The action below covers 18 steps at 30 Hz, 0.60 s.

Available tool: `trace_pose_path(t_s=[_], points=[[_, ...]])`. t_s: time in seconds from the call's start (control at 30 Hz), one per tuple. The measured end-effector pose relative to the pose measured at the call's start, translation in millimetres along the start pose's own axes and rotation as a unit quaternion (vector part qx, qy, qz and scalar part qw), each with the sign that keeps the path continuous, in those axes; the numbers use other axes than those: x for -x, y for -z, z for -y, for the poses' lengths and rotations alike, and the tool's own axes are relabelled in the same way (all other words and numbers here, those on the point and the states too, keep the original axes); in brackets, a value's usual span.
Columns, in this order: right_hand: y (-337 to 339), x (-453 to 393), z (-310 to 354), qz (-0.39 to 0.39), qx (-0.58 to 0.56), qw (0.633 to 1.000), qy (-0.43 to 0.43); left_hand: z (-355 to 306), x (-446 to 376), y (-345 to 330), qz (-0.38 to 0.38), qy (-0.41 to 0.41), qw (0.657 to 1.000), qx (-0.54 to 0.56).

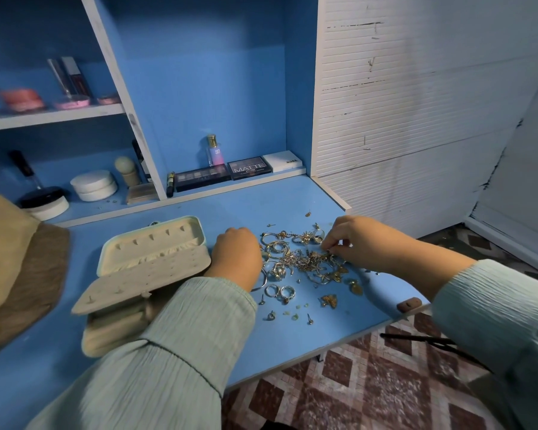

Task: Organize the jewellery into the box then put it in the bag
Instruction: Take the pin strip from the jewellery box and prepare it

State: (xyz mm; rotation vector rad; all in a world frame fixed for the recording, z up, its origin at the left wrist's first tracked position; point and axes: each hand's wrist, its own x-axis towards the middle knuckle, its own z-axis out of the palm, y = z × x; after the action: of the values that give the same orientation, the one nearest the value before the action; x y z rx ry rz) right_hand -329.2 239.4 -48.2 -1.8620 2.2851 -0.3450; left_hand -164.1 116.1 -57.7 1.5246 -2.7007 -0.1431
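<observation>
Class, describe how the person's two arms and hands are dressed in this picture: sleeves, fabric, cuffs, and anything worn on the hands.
Both arms wear long, loose sleeves of pale mint-green crinkled fabric. The left sleeve has a thin dark seam line across it above a wide cuff; the right sleeve shows the same ribbed texture. The left hand and right hand are bare: no gloves, and no rings or bracelets visible.

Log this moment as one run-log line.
stage: sorting | right hand: pinching piece in jewellery pile | left hand: curled at pile edge | jewellery box: open | bag: not identifiable

Blue shelving (pixel 199 76) backs a blue desk (pixel 292 342), beside white slatted wall (pixel 416 103) and diamond-patterned floor (pixel 370 386).
</observation>
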Motion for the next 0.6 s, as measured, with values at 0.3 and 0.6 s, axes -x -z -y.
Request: trace_pose_path(t_s=[0.3, 0.6], points=[[1, 16, 20, 0.0, -0.02, 0.999, 0.026, 1, 7, 6, -0.062, -0.058, 0.993, 0.087], [-2, 33, 38, 0.037, -0.022, 0.999, 0.008, 7, 37, 10, -0.072, -0.111, 0.972, 0.193]])
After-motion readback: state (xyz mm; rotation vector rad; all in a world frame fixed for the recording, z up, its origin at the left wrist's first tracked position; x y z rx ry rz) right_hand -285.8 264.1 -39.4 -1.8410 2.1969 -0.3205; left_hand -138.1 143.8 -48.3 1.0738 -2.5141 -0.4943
